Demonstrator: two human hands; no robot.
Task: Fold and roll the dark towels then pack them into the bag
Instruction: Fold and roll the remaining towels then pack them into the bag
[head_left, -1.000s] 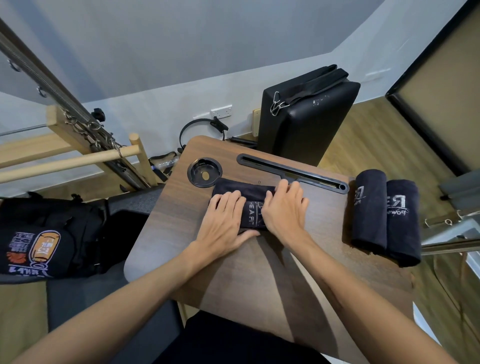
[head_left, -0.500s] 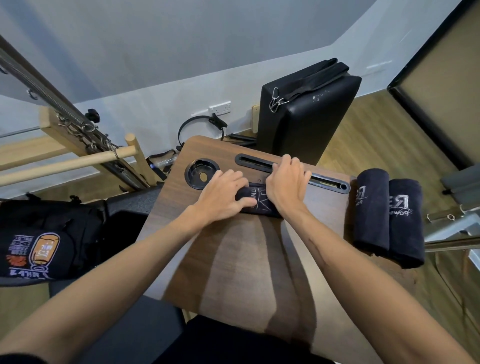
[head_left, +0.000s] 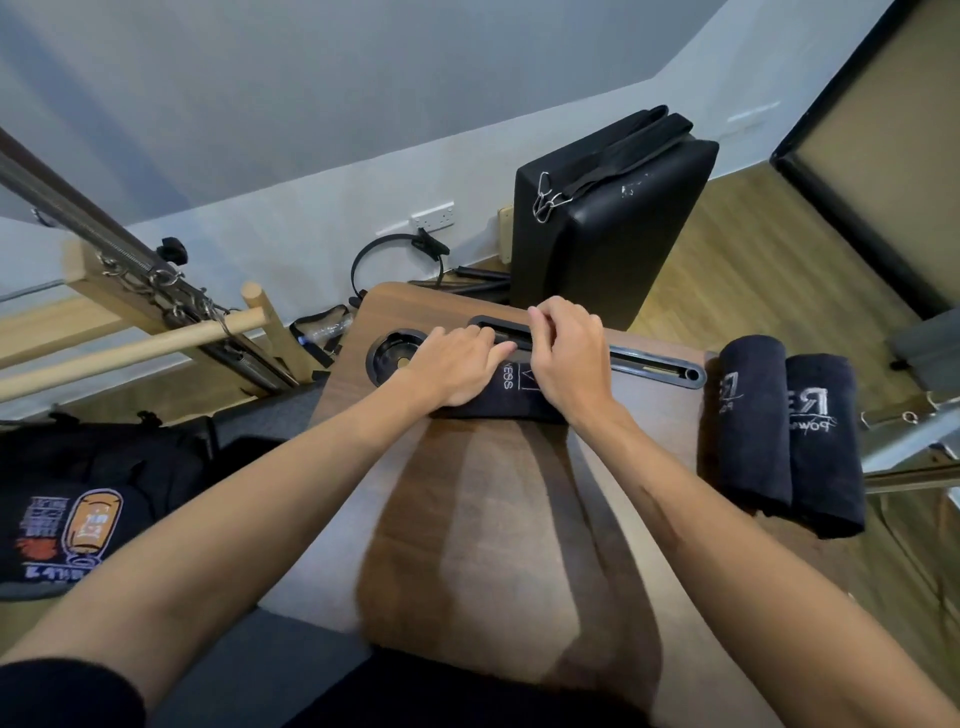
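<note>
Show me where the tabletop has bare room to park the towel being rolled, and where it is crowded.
Bare wood lies on the table nearer the person than the rolled towel under the left hand and right hand, between the forearms. A narrower strip runs between the right forearm and the two finished rolls. The far edge is crowded: cup recess, slot, both hands.

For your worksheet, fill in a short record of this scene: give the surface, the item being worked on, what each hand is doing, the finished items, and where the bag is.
surface: wooden tray table
item in work: dark towel, nearly rolled up
left hand: presses flat on the roll
right hand: fingers curled over the roll's far edge
finished items: two rolled towels, side by side at the table's right edge
bag: black printed bag, lower left, off the table
</note>
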